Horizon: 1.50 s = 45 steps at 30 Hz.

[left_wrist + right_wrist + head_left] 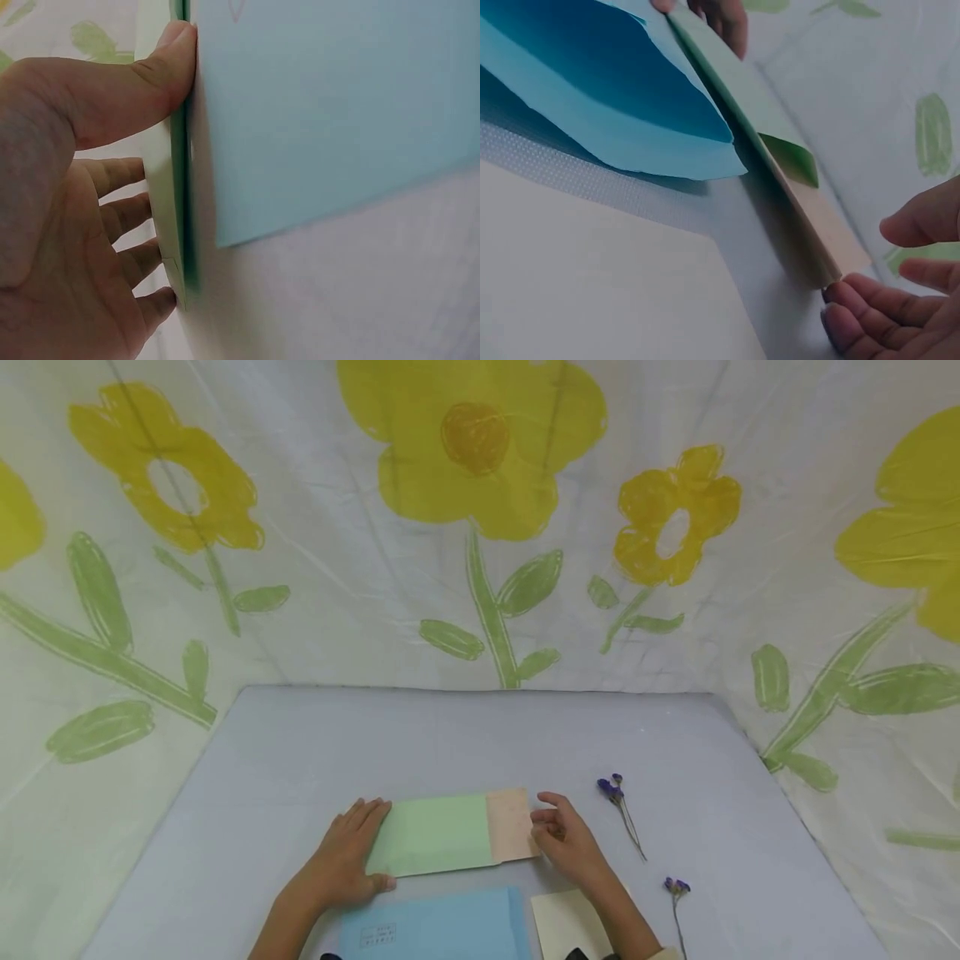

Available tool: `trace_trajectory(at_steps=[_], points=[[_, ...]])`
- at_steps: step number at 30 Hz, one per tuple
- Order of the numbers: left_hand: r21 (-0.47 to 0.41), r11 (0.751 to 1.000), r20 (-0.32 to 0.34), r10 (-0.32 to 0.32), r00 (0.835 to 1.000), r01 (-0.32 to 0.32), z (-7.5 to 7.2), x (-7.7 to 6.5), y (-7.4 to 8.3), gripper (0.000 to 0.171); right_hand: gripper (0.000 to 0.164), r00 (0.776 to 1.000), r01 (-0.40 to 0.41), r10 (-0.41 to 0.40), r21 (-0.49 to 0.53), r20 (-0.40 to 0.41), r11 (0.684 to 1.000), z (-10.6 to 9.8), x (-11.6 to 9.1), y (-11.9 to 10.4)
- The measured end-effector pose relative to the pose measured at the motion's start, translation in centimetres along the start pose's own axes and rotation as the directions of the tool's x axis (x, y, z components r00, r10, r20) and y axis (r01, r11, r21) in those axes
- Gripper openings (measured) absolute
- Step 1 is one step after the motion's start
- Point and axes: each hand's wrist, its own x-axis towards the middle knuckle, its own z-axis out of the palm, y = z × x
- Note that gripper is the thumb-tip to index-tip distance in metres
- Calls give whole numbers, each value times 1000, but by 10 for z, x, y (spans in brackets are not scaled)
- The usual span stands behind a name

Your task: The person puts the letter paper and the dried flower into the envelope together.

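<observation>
Toward the head view's six o'clock, the oblong pale-green paper envelope (438, 833) is apparently steadied beneath the outspread left hand (347, 858); its jutting pale-pink paper card (511, 825), at three o'clock, is touched, ungripped, by the right hand (566, 842), perhaps for guidance.

Blue envelope (435, 920): near you, right end gaping, printed mark at left.
Cream sheet (564, 927): just right of it, apart.
Far purple sprig (620, 803): to your right.
Near purple sprig (677, 888): closer to you.
Backdrop (337, 618): white, yellow-flowered, facing you.
</observation>
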Motion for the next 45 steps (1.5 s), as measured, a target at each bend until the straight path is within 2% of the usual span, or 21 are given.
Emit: trace_trajectory(at_steps=[17,26,37,45], points=[[-1,1000,-14,29,999,-29,-1,-3,1,97,47,992,13,-21,64,127,998,8,1,-5],[4,999,-17,36,999,-36,1,-2,-1,96,48,987,6,-20,84,161,996,14,2,-9],[18,1000,-7,26,1000,-26,1,-1,1,95,45,970,86,-95,50,223,995,20,5,-15],[21,1000,-3,16,1000,-16,1,-1,1,96,45,970,70,-77,39,229,997,24,7,-14]])
